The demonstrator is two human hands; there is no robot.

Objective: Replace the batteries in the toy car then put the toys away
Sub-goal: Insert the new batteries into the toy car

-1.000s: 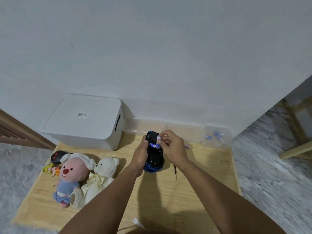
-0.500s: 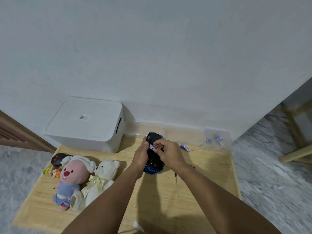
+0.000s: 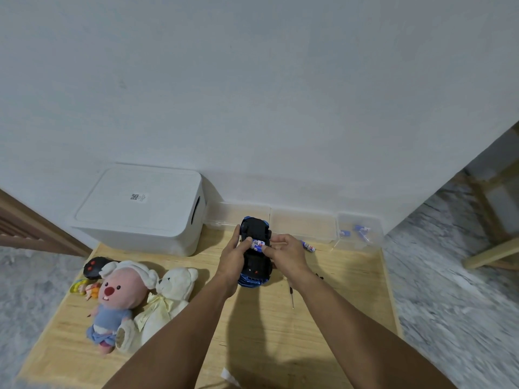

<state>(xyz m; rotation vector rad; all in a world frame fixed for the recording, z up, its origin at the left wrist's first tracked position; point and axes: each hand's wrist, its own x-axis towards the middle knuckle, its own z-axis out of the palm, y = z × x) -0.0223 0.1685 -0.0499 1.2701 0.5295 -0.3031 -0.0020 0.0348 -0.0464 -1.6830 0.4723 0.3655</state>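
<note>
**Battery could seat wrong or pop out**

Head cam: toy car (image 3: 256,254) belly-up on wooden table (image 3: 280,332), left hand (image 3: 233,256) wrapped round its side. Right hand (image 3: 283,252) fingertips press battery (image 3: 259,244) across underside, thumb closed on it. Risk: uneven push, battery springs free; polarity unreadable. Spare battery (image 3: 308,246) just right of car.

- The surface (image 3: 252,338) is a pale wooden board set against a white wall.
- A white lidded storage box (image 3: 140,211) stands at its far left corner.
- Three clear plastic containers (image 3: 303,224) line the far edge; the rightmost holds blue batteries.
- One loose battery (image 3: 308,246) lies just before them.
- A screwdriver (image 3: 291,297) lies right of centre.
- At the left lie a pink plush (image 3: 118,299), a white teddy bear (image 3: 168,299), a black remote (image 3: 94,267) and a small yellow figure (image 3: 82,287).
</note>
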